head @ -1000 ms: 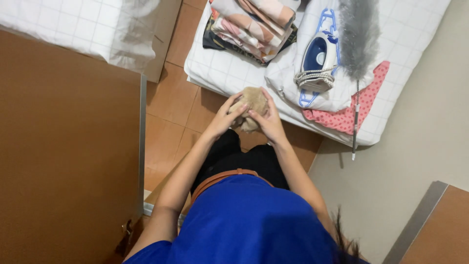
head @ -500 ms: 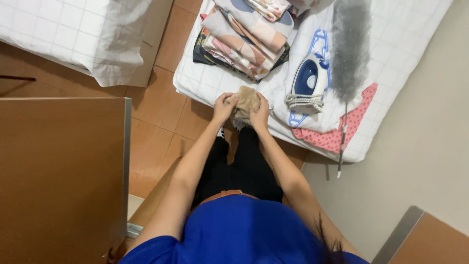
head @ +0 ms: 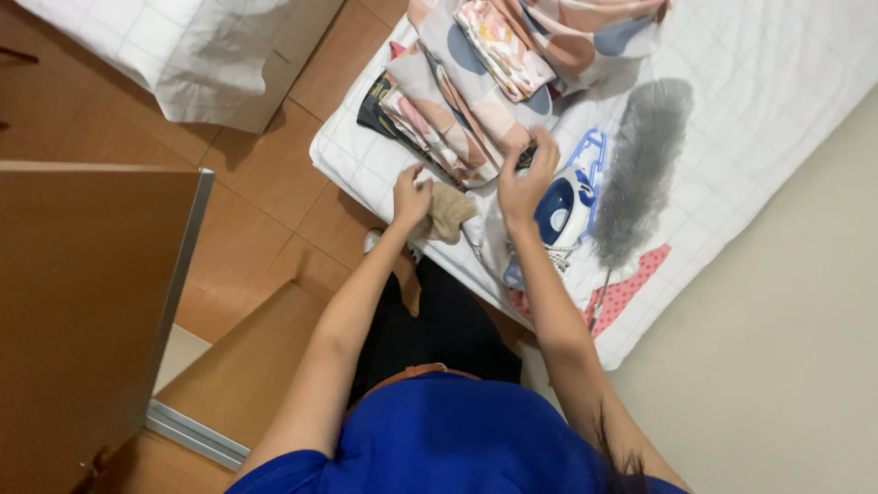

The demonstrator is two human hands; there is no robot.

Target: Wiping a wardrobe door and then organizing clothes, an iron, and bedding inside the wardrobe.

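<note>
Bright blue short-sleeved top, black trousers, thin tan belt at the waist (partly hidden), bare forearms, dark hair strands at the shoulder

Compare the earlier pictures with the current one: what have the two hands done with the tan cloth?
The right hand let go of the tan cloth and rose toward the patterned fabric. The left hand alone holds the cloth on the bed. The iron and duster stayed put.
</note>
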